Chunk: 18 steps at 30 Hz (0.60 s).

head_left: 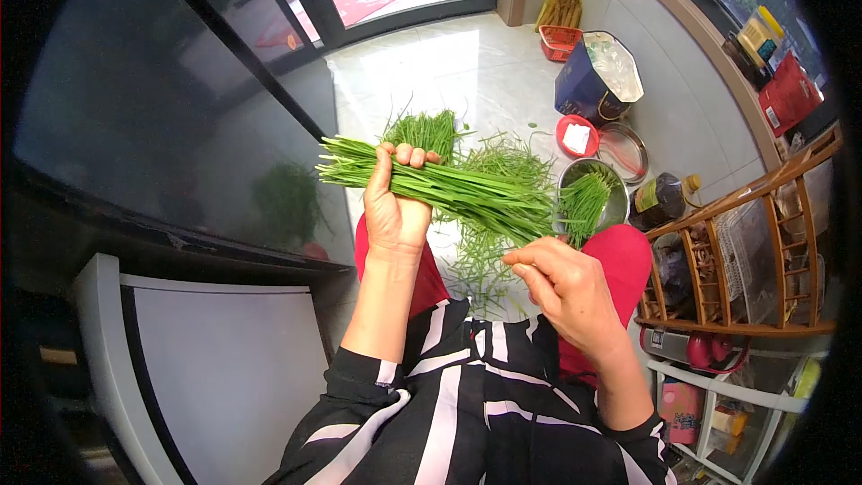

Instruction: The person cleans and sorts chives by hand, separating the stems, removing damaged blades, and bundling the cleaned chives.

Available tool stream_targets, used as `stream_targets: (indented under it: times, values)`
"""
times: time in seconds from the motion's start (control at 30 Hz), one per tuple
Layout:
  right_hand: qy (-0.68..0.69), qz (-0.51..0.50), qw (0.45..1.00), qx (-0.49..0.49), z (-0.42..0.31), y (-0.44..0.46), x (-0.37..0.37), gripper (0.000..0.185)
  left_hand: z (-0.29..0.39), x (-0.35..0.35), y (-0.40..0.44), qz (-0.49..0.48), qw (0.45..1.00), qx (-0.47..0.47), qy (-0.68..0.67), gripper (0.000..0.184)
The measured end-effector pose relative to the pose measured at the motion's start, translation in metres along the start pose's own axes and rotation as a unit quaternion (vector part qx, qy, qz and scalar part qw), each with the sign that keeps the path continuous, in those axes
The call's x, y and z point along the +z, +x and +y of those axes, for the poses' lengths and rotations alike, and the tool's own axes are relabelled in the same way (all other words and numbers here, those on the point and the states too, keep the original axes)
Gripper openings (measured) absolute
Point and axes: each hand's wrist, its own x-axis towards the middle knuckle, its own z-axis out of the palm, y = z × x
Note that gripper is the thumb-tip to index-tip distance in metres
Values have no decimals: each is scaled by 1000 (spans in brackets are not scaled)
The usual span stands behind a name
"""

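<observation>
My left hand [395,216] is wrapped round a long bunch of green chives [485,193], held level above the floor between my knees. Below the bunch's right end, my right hand [570,287] has thumb and forefinger pinched together; whatever sits between them is too small to make out. Behind the bunch lies a pile of chives [426,130] on the floor. Loose chive leaves [503,157] are strewn around and beneath my hands. Near my right knee stands a metal bowl [620,207], with more chives [584,205] resting in it, some over its rim.
Beyond the metal bowl are a red bowl [564,133] with something white inside, a round metal dish [624,153] and a blue bag [579,94]. A dark bottle [660,198] and a wooden rack [709,283] stand at right. On the left is a dark glossy panel [162,126].
</observation>
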Motion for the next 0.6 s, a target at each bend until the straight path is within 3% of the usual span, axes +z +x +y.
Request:
stream_targets:
  times: [0.13, 0.23, 0.33, 0.6]
  values:
    - [40, 62, 996, 40, 3, 1, -4, 11, 3, -2, -1, -9, 1000, -14, -23, 12]
    - [108, 133, 977, 129, -1, 4, -11, 11, 1, 1, -3, -16, 1000, -10, -19, 13]
    - [128, 210, 962, 121, 1, 8, -11, 10, 1, 4, -6, -13, 999, -25, -41, 16]
    - [73, 150, 982, 89, -8, 18, -19, 10, -4, 9, -9, -70, 996, -55, -24, 20]
